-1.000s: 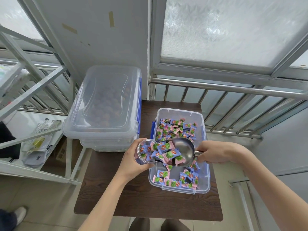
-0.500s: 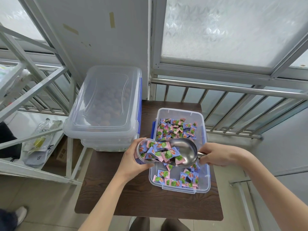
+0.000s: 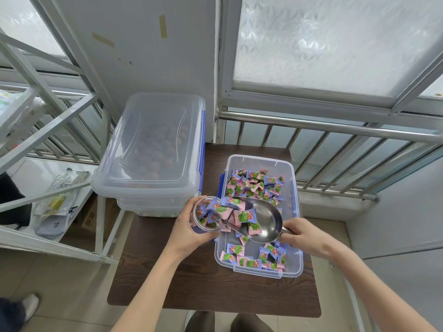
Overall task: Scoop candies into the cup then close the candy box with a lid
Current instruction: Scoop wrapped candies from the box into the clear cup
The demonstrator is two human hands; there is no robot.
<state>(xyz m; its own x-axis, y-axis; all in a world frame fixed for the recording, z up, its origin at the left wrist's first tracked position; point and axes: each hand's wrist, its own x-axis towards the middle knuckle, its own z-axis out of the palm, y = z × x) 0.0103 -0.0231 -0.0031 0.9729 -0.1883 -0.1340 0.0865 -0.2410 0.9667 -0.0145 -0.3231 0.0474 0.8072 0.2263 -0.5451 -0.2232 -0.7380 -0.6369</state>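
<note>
Over the open box (image 3: pixel 293 188), the scoop (image 3: pixel 261 221) is gripped by the right hand (image 3: pixel 303 234), its long axis pointing left into the tilted cup (image 3: pixel 206 215), clasped by the left hand (image 3: pixel 189 232); candies (image 3: pixel 230 214) bridge both.

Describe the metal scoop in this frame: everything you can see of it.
The metal scoop is a shiny, silver-coloured, rounded bowl with a short handle, which the right hand grips. It is held over the open candy box, its mouth tipped left against the rim of the clear cup in the left hand. Wrapped candies crowd its front; the back of the bowl is bare.
</note>
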